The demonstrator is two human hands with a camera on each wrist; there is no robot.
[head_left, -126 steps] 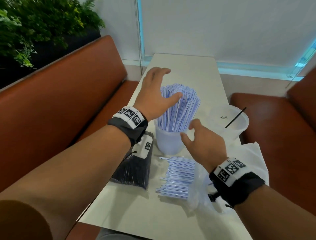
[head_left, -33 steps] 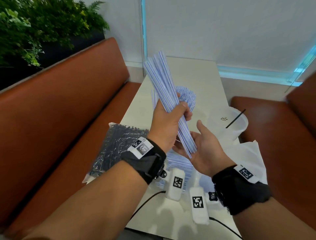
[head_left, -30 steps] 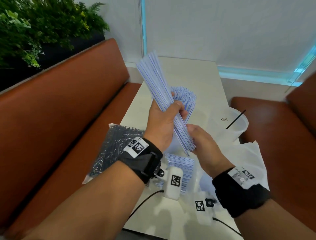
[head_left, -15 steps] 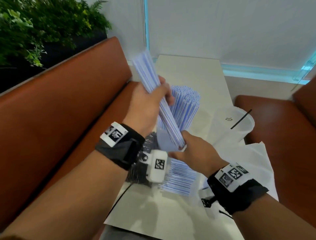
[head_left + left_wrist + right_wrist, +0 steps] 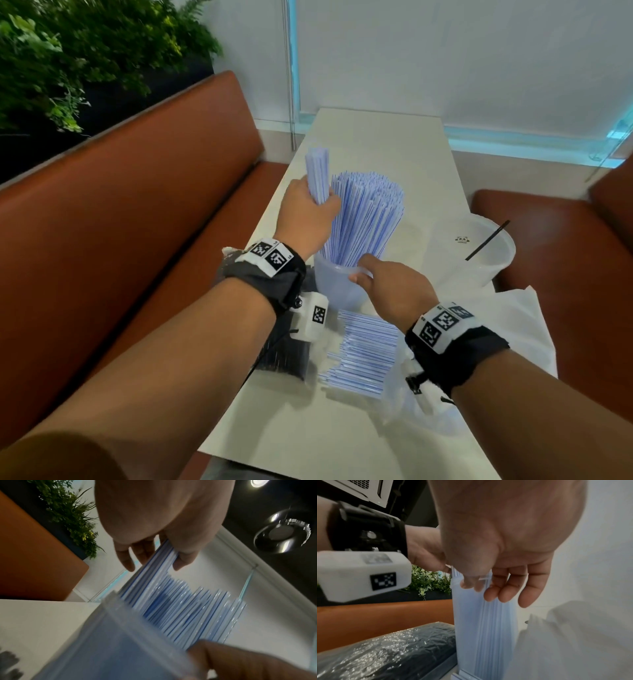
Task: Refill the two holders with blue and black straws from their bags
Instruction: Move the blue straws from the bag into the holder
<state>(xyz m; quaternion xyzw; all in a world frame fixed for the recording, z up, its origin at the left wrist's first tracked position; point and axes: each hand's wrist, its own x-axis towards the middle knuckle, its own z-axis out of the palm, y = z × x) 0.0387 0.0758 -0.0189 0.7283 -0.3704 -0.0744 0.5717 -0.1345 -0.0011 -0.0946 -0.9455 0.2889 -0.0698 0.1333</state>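
Observation:
My left hand (image 5: 317,214) grips a bundle of blue straws (image 5: 317,178) held nearly upright, its lower end down inside the left side of the translucent holder (image 5: 334,294). That holder is packed with blue straws (image 5: 366,212). In the left wrist view the fingers (image 5: 126,559) and thumb curl round the bundle (image 5: 154,566). My right hand (image 5: 387,291) pinches the holder's near rim, thumb over the rim (image 5: 467,584) and fingers outside the wall (image 5: 471,628). A second holder (image 5: 479,274) at the right contains one black straw (image 5: 488,240).
A bag of black straws (image 5: 284,356) lies left of the holder by the table's left edge. Loose blue straws (image 5: 363,349) spill from a clear bag (image 5: 407,401) in front. White paper or plastic (image 5: 513,325) lies right. Orange benches (image 5: 137,205) flank the table.
My left hand swung the tilted bundle upright and lowered it into the holder. My right hand left the bundle's lower end and took hold of the holder's rim.

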